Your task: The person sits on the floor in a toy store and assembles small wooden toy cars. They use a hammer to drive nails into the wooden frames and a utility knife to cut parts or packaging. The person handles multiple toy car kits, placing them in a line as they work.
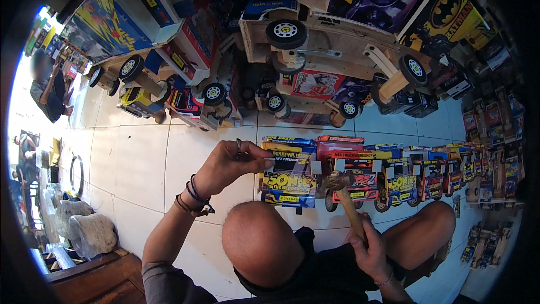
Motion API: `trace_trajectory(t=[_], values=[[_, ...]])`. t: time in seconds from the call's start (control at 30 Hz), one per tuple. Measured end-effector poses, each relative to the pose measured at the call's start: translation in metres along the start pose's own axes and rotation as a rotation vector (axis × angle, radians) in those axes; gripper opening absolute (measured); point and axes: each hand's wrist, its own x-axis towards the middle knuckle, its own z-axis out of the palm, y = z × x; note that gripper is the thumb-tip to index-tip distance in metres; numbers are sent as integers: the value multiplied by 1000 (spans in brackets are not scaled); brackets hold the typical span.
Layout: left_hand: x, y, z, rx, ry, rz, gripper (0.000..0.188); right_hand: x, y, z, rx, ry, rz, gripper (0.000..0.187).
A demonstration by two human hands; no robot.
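In front of my knees stands a row of painted wooden toy trucks with their cab fronts toward me. My left hand [230, 164] is closed in a pinch at the left edge of the nearest toy truck [288, 183], which is blue, black and yellow. A small pale bit shows by the fingertips, too small to name. My right hand [368, 247] is wrapped round the wooden handle of a hammer [352, 209]. The hammer's metal head is in front of the red toy truck [360, 162] beside it. Small whitish blocks [316, 168] stick out at the cab sides.
Large wooden toy trucks [343, 39] with black wheels are stacked along the far side. More small toy trucks [495, 129] stand at the right. A person [48, 93] is at the far left, near a black ring [77, 175]. Wrapped bundles [93, 233] lie lower left on the tiled floor [135, 157].
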Motion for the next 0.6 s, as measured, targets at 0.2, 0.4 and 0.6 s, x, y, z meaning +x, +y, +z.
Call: trace_trajectory(t=[0.2, 0.4, 0.6], values=[[-1, 0, -1, 14, -7, -5, 23, 7, -10, -11, 22, -30, 49, 54], [0, -2, 0, -2, 9, -25, 25, 18, -21, -17, -74, 19, -83, 53], [2, -4, -2, 26, 14, -54, 25, 25, -31, -21, -91, -29, -97, 53]])
